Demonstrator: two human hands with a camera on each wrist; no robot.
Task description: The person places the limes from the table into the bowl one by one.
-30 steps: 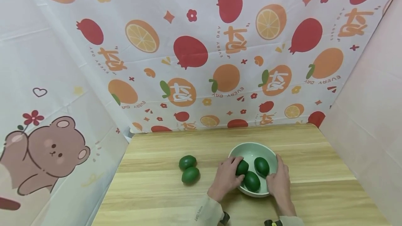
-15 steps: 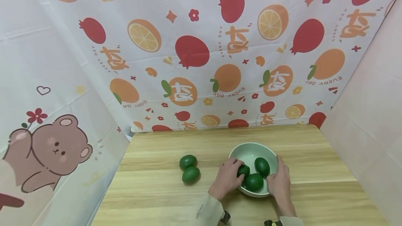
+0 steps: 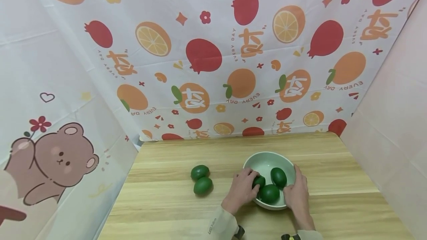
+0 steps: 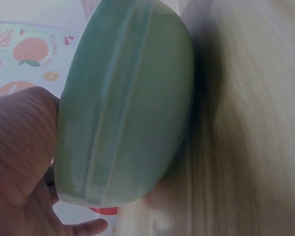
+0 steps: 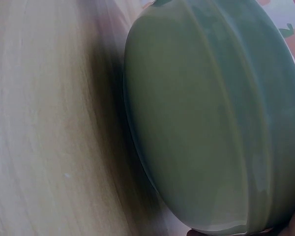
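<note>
A pale green bowl (image 3: 267, 207) stands on the wooden table, with three dark green limes inside. My left hand (image 3: 239, 190) reaches over its left rim, fingers and thumb closed around the leftmost lime (image 3: 259, 181). A second lime (image 3: 269, 194) lies against it at the near side, and a third lime (image 3: 278, 177) rests farther right. My right hand (image 3: 297, 195) grips the right rim, thumb on the inner side. Both wrist views are mostly filled by the bowl's outer wall (image 4: 132, 108); the left hand (image 4: 19, 152) shows at the left edge, its held lime hidden there.
Left of the bowl, two more limes, a far lime (image 3: 199, 172) and a near lime (image 3: 202, 186), touch each other on the table (image 3: 160, 203). A fruit-print curtain (image 3: 213, 84) hangs behind the table's back edge, with pale sheets at both sides.
The near lime in the bowl has turned and shifted slightly right, and the lime in my left hand has moved slightly right. My right hand stays at the rim.
</note>
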